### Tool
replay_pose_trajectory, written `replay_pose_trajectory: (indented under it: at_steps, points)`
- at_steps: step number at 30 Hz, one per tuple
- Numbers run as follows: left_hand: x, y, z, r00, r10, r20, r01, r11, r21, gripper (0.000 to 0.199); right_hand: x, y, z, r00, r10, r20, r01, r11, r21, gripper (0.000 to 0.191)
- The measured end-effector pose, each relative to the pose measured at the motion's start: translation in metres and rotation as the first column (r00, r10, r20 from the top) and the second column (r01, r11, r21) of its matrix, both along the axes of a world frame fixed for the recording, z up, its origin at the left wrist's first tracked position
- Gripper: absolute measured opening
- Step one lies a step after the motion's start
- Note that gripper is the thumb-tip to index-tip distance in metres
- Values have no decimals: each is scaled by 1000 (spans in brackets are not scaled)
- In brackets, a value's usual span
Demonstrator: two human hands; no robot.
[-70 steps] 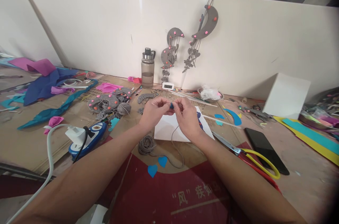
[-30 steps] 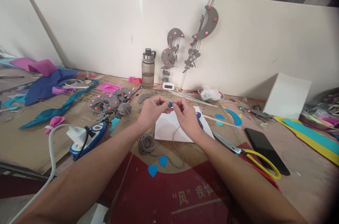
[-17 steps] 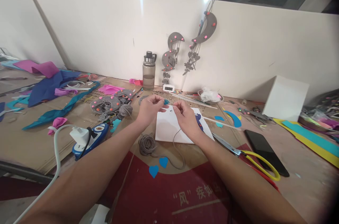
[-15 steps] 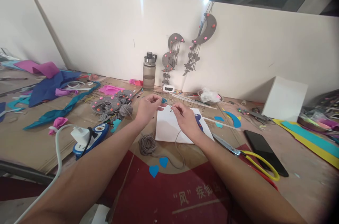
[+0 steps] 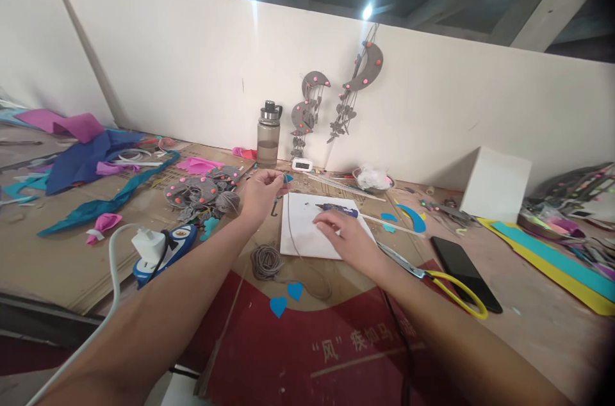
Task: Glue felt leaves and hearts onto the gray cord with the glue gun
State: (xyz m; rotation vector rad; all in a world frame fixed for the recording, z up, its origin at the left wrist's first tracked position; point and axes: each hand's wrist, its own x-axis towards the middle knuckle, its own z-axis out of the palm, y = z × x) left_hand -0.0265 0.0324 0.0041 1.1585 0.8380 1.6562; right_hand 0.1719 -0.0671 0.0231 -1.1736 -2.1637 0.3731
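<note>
My left hand (image 5: 262, 196) pinches a small blue felt piece (image 5: 288, 178), and grey yarn (image 5: 289, 227) hangs down from there. Over the right part of a white sheet (image 5: 300, 243), my right hand (image 5: 343, 236) has its fingers loosely bent and apart, holding nothing visible. Just beyond it lies a dark blue glue gun (image 5: 339, 209) with a white glue stick. A coil of grey yarn (image 5: 266, 262) rests left of the sheet's near corner. Two blue hearts (image 5: 278, 307) lie on the red-printed cardboard.
Yellow-handled scissors (image 5: 401, 260) and a black phone (image 5: 466, 275) lie at the right. A bottle (image 5: 268, 137) and small clock (image 5: 302, 164) stand behind. Grey moon decorations (image 5: 369, 66) hang on the wall. At the left are a blue power strip (image 5: 182, 239) and grey felt pieces (image 5: 192, 191).
My right hand has let go of the yarn and moved right and nearer, its fingers opening and uncovering the glue gun. My left hand has shifted slightly left, keeping the blue piece.
</note>
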Motion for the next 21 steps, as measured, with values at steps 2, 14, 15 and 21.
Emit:
replay_pose_trajectory:
  at_steps: [2, 14, 15, 21]
  points:
    - [1, -1, 1, 1000, -5, 2, 5, 1000, 2, 17, 18, 1, 1, 979, -203, 6, 203, 979, 12, 20]
    - [7, -2, -2, 999, -19, -36, 19, 1000, 4, 16, 56, 40, -25, 670, -506, 543, 657, 745, -117, 43]
    - [7, -3, -2, 999, -25, -33, 25, 1000, -2, 16, 54, 42, -23, 671, -498, 549, 661, 737, -141, 40]
    - [10, -4, -2, 997, -73, 14, 73, 996, -47, 13, 53, 53, -13, 695, -462, 551, 663, 708, -244, 31]
